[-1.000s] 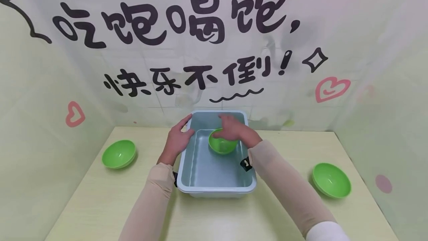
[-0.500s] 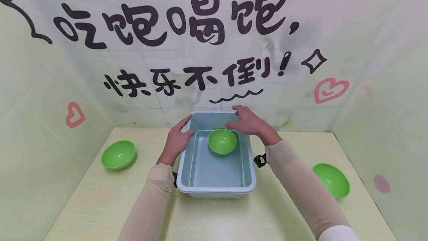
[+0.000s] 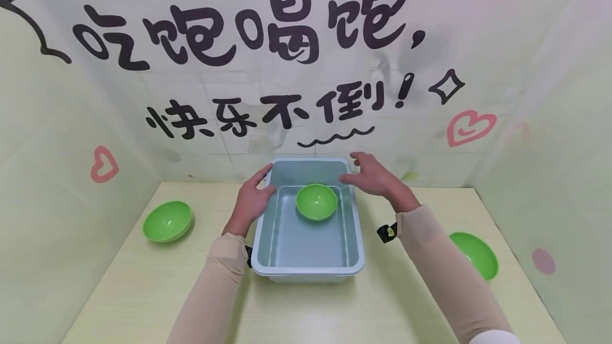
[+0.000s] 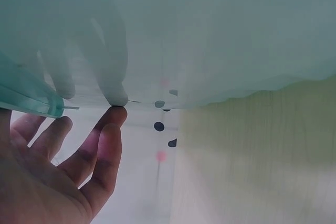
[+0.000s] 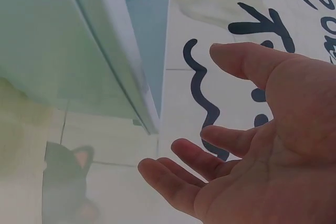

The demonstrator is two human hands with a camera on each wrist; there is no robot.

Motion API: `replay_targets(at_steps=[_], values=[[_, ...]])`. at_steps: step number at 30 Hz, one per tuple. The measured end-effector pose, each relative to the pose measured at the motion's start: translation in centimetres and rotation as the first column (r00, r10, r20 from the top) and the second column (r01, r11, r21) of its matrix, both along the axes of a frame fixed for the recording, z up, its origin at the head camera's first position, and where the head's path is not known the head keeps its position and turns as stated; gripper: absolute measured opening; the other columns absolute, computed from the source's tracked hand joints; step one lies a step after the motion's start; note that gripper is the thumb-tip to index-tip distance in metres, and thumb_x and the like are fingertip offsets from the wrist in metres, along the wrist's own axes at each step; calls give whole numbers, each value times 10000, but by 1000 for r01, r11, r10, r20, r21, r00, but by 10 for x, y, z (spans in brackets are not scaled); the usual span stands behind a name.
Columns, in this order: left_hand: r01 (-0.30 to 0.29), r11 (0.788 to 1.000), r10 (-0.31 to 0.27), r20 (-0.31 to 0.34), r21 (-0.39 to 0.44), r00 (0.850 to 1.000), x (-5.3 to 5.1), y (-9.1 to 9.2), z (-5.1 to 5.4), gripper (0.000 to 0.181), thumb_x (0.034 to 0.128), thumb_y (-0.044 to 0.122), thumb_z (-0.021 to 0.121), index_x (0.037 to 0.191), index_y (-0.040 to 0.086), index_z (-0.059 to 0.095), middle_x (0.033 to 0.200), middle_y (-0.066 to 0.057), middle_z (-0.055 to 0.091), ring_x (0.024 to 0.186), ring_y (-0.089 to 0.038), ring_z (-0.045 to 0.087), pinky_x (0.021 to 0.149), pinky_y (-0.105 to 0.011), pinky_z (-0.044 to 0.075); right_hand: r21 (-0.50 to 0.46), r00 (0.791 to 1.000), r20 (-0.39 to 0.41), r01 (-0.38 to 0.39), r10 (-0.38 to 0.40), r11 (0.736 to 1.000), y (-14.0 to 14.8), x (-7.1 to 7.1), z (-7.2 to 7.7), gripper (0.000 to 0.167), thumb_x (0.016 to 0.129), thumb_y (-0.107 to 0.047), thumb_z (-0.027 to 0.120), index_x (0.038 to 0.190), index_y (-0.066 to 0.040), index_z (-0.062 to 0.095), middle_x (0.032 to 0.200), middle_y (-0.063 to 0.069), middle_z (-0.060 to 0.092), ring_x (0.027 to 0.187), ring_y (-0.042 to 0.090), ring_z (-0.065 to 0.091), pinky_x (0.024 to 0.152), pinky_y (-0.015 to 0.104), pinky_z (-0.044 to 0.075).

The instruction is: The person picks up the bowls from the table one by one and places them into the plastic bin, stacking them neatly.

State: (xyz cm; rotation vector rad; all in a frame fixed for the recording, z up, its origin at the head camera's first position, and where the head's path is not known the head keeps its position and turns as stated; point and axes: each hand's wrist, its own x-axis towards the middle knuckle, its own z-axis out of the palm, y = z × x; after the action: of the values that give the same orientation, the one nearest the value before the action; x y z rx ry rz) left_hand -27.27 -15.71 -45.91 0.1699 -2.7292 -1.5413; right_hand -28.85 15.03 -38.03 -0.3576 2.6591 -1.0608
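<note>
A light blue rectangular basin [image 3: 308, 271] stands upright on the table, with a green bowl [image 3: 316, 202] inside it toward the back right. My left hand [image 3: 251, 200] holds the basin's left rim, thumb over the edge. From the left wrist view, the fingers [image 4: 107, 150] lie below the rim, against the outer wall. At the back right corner my right hand [image 3: 375, 174] is beside the rim, its fingers spread and holding nothing. The right wrist view shows that palm turned toward the basin's side, with a gap between the fingertips [image 5: 149, 169] and the rim.
On the left of the wooden table [image 3: 306, 312] sits a second green bowl [image 3: 167, 221]. A third green bowl [image 3: 480, 254] lies at the right, partly covered by my right sleeve [image 3: 454, 275]. A printed curtain [image 3: 306, 68] hangs behind the basin.
My right hand has moved from above the bowl inside the basin out to the right, past the rim. The left hand, the basin and the bowls stay in place.
</note>
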Motion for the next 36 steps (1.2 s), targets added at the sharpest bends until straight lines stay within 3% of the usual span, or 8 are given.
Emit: replay_targets(at_steps=[8, 15, 25, 36], values=[[9, 1000, -9, -3, 11, 1000, 2, 2, 0, 613, 967, 251, 560, 1558, 341, 427, 1630, -60, 416, 1239, -328, 558, 937, -441, 496, 28, 999, -3, 44, -44, 999, 27, 9, -1, 838, 971, -381, 613, 1589, 34, 228, 1585, 309, 337, 1459, 466, 372, 1169, 588, 367], [7, 1000, -7, 1, 1, 1000, -1, 0, 0, 612, 964, 265, 569, 1553, 356, 429, 1625, -57, 424, 1167, -328, 602, 867, -400, 522, 60, 997, -2, 82, -82, 995, 57, 17, -1, 830, 989, -356, 600, 1587, 58, 202, 1588, 335, 305, 1450, 494, 352, 1161, 615, 361], [8, 1000, -8, 8, 7, 1000, 0, -1, 0, 617, 967, 264, 563, 1561, 348, 419, 1634, -59, 410, 1252, -334, 556, 932, -441, 508, 66, 988, 53, 141, -145, 988, 93, 33, 0, 886, 994, -398, 592, 1597, 64, 136, 1568, 362, 282, 1418, 514, 356, 1135, 630, 367], [8, 1000, -8, -6, 5, 1000, 0, -1, 0, 615, 963, 253, 565, 1556, 344, 428, 1621, -66, 428, 1148, -317, 599, 816, -335, 501, 103, 978, 68, 188, -195, 977, 130, 57, -10, 953, 992, -455, 593, 1593, 89, 93, 1550, 416, 227, 1399, 558, 313, 1081, 656, 381]])
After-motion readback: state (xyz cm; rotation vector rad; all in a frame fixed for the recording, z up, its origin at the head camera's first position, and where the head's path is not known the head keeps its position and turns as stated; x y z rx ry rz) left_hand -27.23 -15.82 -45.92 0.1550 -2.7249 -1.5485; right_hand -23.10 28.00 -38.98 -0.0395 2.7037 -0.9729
